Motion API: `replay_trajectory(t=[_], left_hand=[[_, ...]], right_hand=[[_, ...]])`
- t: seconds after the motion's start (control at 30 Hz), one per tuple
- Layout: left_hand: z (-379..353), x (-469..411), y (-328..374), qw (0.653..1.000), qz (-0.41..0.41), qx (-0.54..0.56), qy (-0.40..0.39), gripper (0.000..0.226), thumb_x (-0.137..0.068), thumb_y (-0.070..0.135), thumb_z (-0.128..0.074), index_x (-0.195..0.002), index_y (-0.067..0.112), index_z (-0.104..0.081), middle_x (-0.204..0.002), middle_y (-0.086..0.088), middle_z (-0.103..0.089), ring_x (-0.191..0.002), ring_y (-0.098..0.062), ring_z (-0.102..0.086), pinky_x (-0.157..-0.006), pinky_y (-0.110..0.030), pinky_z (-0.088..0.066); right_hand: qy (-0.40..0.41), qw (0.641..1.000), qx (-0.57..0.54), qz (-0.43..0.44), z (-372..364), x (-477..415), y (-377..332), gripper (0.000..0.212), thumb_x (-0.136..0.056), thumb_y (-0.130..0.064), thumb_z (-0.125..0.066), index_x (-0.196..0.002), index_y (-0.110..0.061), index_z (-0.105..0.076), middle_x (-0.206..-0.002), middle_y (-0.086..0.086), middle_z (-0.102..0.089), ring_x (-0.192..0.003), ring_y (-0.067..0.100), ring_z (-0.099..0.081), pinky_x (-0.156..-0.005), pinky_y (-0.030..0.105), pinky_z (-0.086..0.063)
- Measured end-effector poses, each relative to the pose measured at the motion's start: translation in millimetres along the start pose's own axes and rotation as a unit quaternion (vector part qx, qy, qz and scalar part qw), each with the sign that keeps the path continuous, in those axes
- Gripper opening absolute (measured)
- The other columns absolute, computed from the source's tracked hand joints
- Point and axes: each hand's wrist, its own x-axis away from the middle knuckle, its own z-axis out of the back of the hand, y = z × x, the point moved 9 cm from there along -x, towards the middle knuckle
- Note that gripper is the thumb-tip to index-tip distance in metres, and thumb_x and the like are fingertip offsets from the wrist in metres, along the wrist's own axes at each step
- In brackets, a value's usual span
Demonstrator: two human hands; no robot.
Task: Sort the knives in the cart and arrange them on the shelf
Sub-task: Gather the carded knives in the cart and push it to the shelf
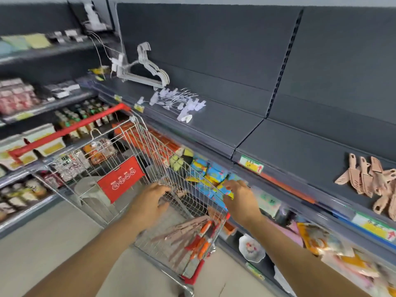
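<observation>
Midway through the sorting, by the look of it: reaching over the cart (137, 146) for another batch. Down in its near end, heaped loosely on the wire floor, pink knives (169, 234) and orange-handled knives (202, 247), mixed and overlapping. Just above and beyond them, left hand (150, 202) with fingers spread and nothing in them, hovering inside the basket. Right hand (240, 198) over the shelf-side rim, fingers loosely bent, gripping nothing visible, though too blurred to tell whether touching the wire. Next, probably: dipping toward the heap, picking out one colour only, taking handles rather than blades, lifting clear of the mesh without snagging. Further along the basket, only a red flap (121, 179) and, at the far end, the red push handle (64, 131). Off to the right, on the dark shelf (289, 151), shelved knives (368, 181), all pink, clustered and touching one another; no orange ones there in view. Further back along that shelf, white clips (184, 103) and grey hangers (150, 69).
</observation>
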Motion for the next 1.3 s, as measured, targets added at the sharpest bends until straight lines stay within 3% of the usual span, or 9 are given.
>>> replay_trajectory(t=[0.1,0.2,0.3,0.57,0.77,0.87,0.97,1.1,1.3], left_hand=[[9.0,4.0,-53.3,1.0,0.003,0.012,0.006,0.04,-0.089,0.027,-0.06,-0.127,0.021,-0.053,-0.125,0.002,-0.052,-0.106,-0.011,-0.051,-0.087,-0.02,-0.042],[14.2,3.9,-112.3,1.0,0.004,0.01,0.004,0.043,-0.088,0.03,-0.061,-0.13,0.024,-0.052,-0.123,0.003,-0.055,-0.113,-0.013,-0.05,-0.097,-0.029,-0.043],[15.6,-0.9,-163.5,1.0,-0.004,0.018,-0.011,0.042,-0.088,0.031,-0.062,-0.128,0.024,-0.053,-0.119,0.002,-0.056,-0.108,-0.013,-0.051,-0.093,-0.026,-0.043],[25.0,-39.1,-228.6,0.999,-0.036,0.013,-0.035,0.041,-0.092,0.026,-0.056,-0.132,0.02,-0.05,-0.126,0.0,-0.052,-0.113,-0.015,-0.048,-0.093,-0.025,-0.039],[2.2,-75.1,-234.7,0.996,-0.072,0.018,-0.048,0.038,-0.091,0.027,-0.057,-0.128,0.022,-0.053,-0.124,0.001,-0.053,-0.113,-0.015,-0.046,-0.096,-0.027,-0.036],[-17.5,-96.2,-233.3,0.994,-0.083,0.021,-0.066,0.036,-0.09,0.027,-0.058,-0.125,0.019,-0.055,-0.122,-0.002,-0.053,-0.11,-0.016,-0.048,-0.091,-0.024,-0.037],[-39.3,-119.2,-227.9,0.991,-0.101,0.015,-0.092,0.039,-0.09,0.028,-0.058,-0.127,0.02,-0.052,-0.128,-0.003,-0.051,-0.117,-0.016,-0.047,-0.1,-0.028,-0.038],[-63.1,-162.6,-231.2,0.988,-0.096,0.016,-0.116,0.039,-0.09,0.029,-0.058,-0.128,0.02,-0.052,-0.127,-0.001,-0.052,-0.119,-0.016,-0.046,-0.104,-0.03,-0.037],[-106.8,-222.5,-236.5,0.987,-0.081,0.071,-0.121,0.035,-0.087,0.025,-0.063,-0.12,0.014,-0.059,-0.114,-0.005,-0.059,-0.099,-0.012,-0.049,-0.086,-0.022,-0.038]], right_hand=[[-0.009,1.0,-0.003,-0.007,-37.8,-12.8,-33.8,0.036,-0.087,-0.009,-0.056,-0.123,-0.014,-0.057,-0.126,0.01,-0.053,-0.114,0.025,-0.054,-0.096,0.036,-0.044],[-0.016,1.0,0.005,-0.023,-82.6,-20.8,-64.9,0.036,-0.088,-0.005,-0.054,-0.123,-0.012,-0.057,-0.125,0.01,-0.054,-0.113,0.024,-0.055,-0.096,0.029,-0.044],[-0.036,0.998,0.006,-0.056,-127.3,-26.1,-87.5,0.037,-0.088,-0.003,-0.051,-0.125,-0.011,-0.056,-0.124,0.011,-0.054,-0.102,0.023,-0.059,-0.089,0.026,-0.047],[-0.032,0.995,0.011,-0.098,-170.7,-50.6,-119.4,0.039,-0.089,-0.002,-0.049,-0.126,-0.013,-0.055,-0.128,0.007,-0.052,-0.103,0.015,-0.057,-0.093,0.02,-0.045],[-0.006,0.989,0.006,-0.151,-176.7,-74.0,-89.3,0.036,-0.089,-0.006,-0.054,-0.124,-0.014,-0.057,-0.126,0.005,-0.053,-0.1,0.013,-0.055,-0.083,0.015,-0.043],[-0.016,0.982,0.007,-0.188,-190.8,-84.3,-62.2,0.036,-0.089,-0.005,-0.052,-0.125,-0.011,-0.056,-0.127,0.008,-0.054,-0.106,0.018,-0.058,-0.088,0.021,-0.047],[-0.025,0.977,0.001,-0.214,-205.8,-98.3,-36.8,0.038,-0.089,-0.004,-0.051,-0.125,-0.011,-0.055,-0.126,0.008,-0.056,-0.101,0.017,-0.058,-0.083,0.018,-0.043],[-0.038,0.967,-0.019,-0.25,-227.2,-127.0,-3.5,0.033,-0.089,-0.008,-0.054,-0.122,-0.012,-0.057,-0.124,0.007,-0.058,-0.102,0.017,-0.059,-0.09,0.024,-0.045],[-0.076,0.955,0.008,-0.287,-259.6,-160.8,38.8,0.031,-0.092,-0.014,-0.051,-0.122,-0.019,-0.056,-0.124,0.003,-0.057,-0.112,0.022,-0.056,-0.098,0.037,-0.044]])
